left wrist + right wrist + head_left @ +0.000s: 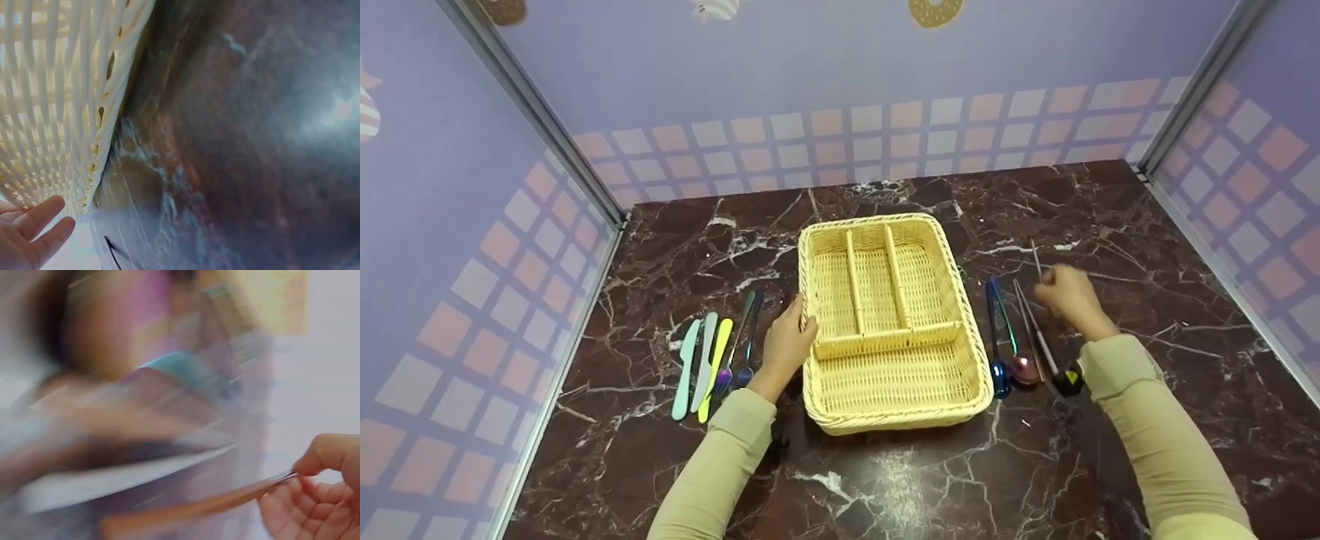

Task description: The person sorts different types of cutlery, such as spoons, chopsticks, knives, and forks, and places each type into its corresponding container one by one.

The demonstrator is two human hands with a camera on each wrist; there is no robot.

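Note:
A pale yellow wicker basket (900, 334) stands mid-table, with three narrow compartments at the back and a wide one in front. My left hand (789, 337) holds its left rim, thumb over the edge; the left wrist view shows fingers (45, 218) against the woven outer wall. Right of the basket, my right hand (1069, 296) pinches one end of a slender chopstick (197, 509), copper-coloured along its length and silvery near the fingers. A silvery strip (129, 481) blurs past beside it in the right wrist view. Chopsticks (1030, 330) lie just left of this hand.
Left of the basket lie a mint knife (685, 371), a grey knife (704, 364), a yellow knife (716, 367) and forks (744, 375). A blue spoon (1000, 379) and a rose spoon (1024, 367) lie along its right side. Patterned panels (855, 67) enclose the marbled table (900, 487).

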